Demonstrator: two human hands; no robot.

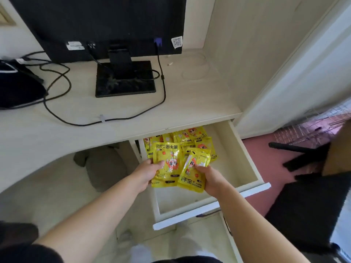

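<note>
- Head view: the left hand (145, 174) grips a stack of flat yellow foil hand-warmer packets (167, 162) printed with an orange cartoon figure. The thumb lies on top near the stack's left edge and the fingers curl underneath.
- The right hand (213, 180) pinches a second bunch of yellow foil packets (191, 176). This bunch is tilted, its lower corner pointing towards the person, and one packet in it is turned up on edge.
- The two bunches touch and overlap slightly. Both are held over the pulled-out cream wooden drawer (245, 154), above its middle and nearer its left wall.
- A loose heap of yellow packets (190, 139) lies in the drawer's back left corner, partly under the front edge of the desk.
- The cream wooden desk top (190, 105) carries a black flat monitor (95, 25) at its rear edge, turned with its back to the camera, on a square black base (125, 82).
- Black cables (57, 112) loop from the monitor towards the desk's front and left edges.
- A dark bag (17, 88) sits at the left edge, and a thin white cable coil (195, 70) lies near the back right corner.
- A black chair (303, 205) stands on the red floor (260, 149), right of the drawer.
</note>
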